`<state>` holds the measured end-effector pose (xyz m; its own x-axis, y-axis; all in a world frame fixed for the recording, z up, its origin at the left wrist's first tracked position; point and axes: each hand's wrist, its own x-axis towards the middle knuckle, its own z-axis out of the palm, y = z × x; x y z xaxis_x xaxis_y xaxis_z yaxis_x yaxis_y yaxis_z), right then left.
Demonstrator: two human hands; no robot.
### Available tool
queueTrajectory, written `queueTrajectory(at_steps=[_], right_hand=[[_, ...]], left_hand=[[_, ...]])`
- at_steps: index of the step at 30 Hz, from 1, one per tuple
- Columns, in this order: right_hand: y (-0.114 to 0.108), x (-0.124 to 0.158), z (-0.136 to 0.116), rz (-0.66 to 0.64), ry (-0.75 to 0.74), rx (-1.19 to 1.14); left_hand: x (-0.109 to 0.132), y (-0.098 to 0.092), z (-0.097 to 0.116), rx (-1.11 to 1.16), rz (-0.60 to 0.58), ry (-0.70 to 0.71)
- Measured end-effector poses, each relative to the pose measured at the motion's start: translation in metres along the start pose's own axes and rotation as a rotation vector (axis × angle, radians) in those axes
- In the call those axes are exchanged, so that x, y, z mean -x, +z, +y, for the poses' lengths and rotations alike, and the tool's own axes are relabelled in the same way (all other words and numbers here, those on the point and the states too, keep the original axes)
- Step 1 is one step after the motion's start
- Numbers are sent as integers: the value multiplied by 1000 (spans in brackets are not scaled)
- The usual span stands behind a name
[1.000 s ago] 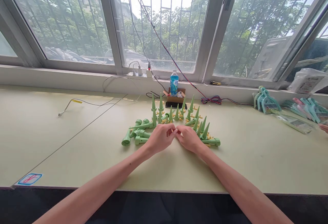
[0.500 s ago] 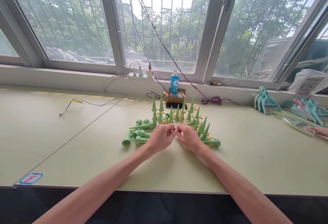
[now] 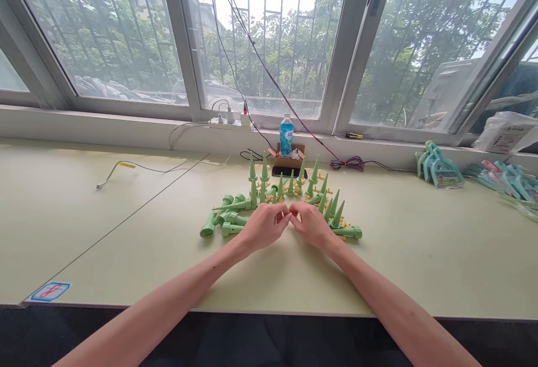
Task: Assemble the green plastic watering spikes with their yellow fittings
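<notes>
My left hand (image 3: 264, 226) and my right hand (image 3: 310, 224) rest on the pale green table (image 3: 126, 244), fingertips pinched together where they meet. What they hold is hidden. Behind them stand several upright green cone spikes (image 3: 290, 185) with small yellow parts (image 3: 344, 224) scattered among them. A heap of green spikes lying flat (image 3: 225, 218) sits just left of my left hand. One spike lies flat (image 3: 348, 233) beside my right wrist.
A water bottle (image 3: 286, 137) and a small cardboard box (image 3: 288, 161) stand behind the spikes by the window sill. Cables (image 3: 348, 163) and a charger lead (image 3: 113, 172) lie on the table. Teal and pink clips (image 3: 439, 166) are piled at the right.
My hands stay pinched together in the same spot. The other person's hand at the far right edge has gone out of view.
</notes>
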<state>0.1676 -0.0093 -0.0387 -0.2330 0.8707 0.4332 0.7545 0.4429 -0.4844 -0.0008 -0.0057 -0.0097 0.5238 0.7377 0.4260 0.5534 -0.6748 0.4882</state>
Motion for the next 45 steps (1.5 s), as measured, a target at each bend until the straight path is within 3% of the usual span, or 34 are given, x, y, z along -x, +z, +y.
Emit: queueTrajectory(at_steps=[9, 45], right_hand=[[-1, 1, 0, -21, -3, 10], [-4, 1, -3, -85, -5, 9]], left_hand=[[1, -1, 3, 42, -59, -1], [2, 0, 3, 16, -90, 20]])
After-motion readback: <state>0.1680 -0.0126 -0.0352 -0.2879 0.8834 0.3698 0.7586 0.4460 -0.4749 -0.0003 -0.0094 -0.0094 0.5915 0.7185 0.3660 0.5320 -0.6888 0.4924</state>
